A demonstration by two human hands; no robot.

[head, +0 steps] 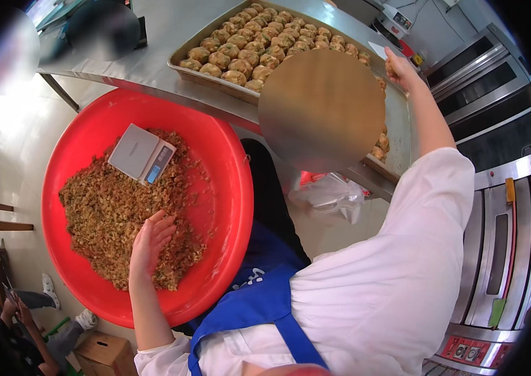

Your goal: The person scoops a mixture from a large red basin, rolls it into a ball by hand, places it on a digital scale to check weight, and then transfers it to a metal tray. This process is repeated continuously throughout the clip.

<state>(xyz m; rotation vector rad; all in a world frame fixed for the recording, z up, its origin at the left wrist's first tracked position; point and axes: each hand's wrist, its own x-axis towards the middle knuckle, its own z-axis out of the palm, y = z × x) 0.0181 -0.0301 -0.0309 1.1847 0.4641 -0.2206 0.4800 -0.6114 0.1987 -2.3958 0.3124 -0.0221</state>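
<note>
My left hand [153, 242] is over a heap of crumbly brown filling [106, 216] in a wide red plastic basin [228, 188]. Its fingers are slightly apart with nothing in them. On the heap rests a digital kitchen scale [136, 152], its small display lit and its pan bare. My right hand [399, 70] is closed around a thin white scraper-like piece [380, 49] at the tray's far right side. A brownish lump shows by its fingers; whether it is held is unclear. Rows of filling balls [246, 58] fill much of the metal baking tray [218, 82].
A round blurred patch hides part of the tray. The tray lies on a steel table [148, 77]. Below it are clear plastic bags [331, 195]. Ovens [495, 263] line the right side. At lower left, a seated person [35, 324] is near a cardboard box [106, 352].
</note>
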